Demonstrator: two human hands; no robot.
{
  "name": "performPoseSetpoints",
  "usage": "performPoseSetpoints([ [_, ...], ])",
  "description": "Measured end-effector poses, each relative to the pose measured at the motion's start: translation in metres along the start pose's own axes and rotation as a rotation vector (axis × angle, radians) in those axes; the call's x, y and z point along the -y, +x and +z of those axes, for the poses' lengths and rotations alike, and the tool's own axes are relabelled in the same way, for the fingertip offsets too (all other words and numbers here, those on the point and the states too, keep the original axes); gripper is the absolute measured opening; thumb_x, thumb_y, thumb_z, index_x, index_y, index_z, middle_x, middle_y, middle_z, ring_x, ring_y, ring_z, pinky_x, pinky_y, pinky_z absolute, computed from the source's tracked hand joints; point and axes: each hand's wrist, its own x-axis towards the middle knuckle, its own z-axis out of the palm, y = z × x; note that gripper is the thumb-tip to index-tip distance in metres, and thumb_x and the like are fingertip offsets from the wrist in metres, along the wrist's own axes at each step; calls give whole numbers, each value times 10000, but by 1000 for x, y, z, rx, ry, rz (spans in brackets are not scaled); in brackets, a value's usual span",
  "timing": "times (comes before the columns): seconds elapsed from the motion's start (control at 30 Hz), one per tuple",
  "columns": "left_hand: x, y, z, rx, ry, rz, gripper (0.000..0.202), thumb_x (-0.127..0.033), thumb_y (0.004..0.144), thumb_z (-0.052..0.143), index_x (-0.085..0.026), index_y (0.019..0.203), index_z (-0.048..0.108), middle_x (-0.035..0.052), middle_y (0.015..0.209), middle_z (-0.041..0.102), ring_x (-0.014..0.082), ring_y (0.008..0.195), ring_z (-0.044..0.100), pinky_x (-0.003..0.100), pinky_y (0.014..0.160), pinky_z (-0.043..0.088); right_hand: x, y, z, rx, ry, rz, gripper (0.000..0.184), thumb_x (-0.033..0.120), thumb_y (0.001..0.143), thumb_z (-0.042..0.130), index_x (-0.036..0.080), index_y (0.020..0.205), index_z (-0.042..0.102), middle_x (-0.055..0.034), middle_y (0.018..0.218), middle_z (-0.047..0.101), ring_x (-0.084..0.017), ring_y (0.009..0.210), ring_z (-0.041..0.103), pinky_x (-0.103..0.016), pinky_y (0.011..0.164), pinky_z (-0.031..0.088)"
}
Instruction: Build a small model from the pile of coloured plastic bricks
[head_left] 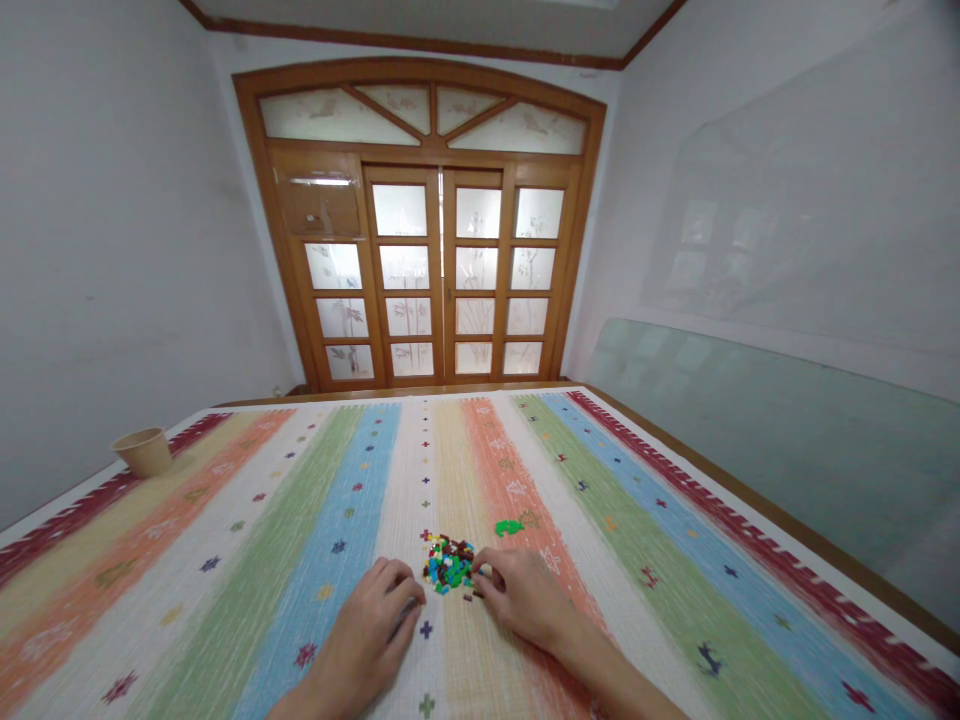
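A small heap of tiny coloured building bricks (448,565) lies on the striped tablecloth (315,520) near the front. My left hand (375,625) rests on the cloth just left of the heap, fingers curled together at its edge. On the heap's right side my right hand (525,598) has its fingertips pinched at a small brick; what they grip is too small to name. A green built piece (509,527) lies alone a little beyond my right hand.
A beige cup (144,451) stands at the far left edge of the table. A sheet of glass (765,430) leans along the right wall. Wooden glazed doors (439,280) close off the far end of the room.
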Motion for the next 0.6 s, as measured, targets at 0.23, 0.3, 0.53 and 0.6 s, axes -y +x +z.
performPoseSetpoints([
  [0.23,-1,0,0,-12,-3,0,162,-147,983,537,-234,936,665,67,987,687,233,915,665,352,816,575,-2,0,5,-9,-8,-17,208,216,910,590,231,1015,770,-28,809,784,-187,751,706,-257,697,381],
  [0.3,0,0,1,-13,-2,5,162,-149,983,535,-233,936,666,70,986,689,233,916,665,349,813,576,-2,0,5,-9,-11,-25,202,218,917,586,228,1002,769,-28,807,783,-182,744,704,-255,689,376],
  [0.53,1,0,2,-25,-5,14,155,-133,974,554,-236,935,662,62,980,687,234,914,667,353,809,569,2,-1,2,0,-21,-24,194,237,940,585,225,983,773,-38,828,794,-185,758,715,-255,681,370],
  [0.6,1,0,2,-27,-2,18,153,-134,972,557,-237,935,664,61,977,687,233,911,664,351,811,568,3,-2,1,11,-15,-22,196,234,940,586,228,998,773,-40,848,797,-187,777,719,-252,692,378],
])
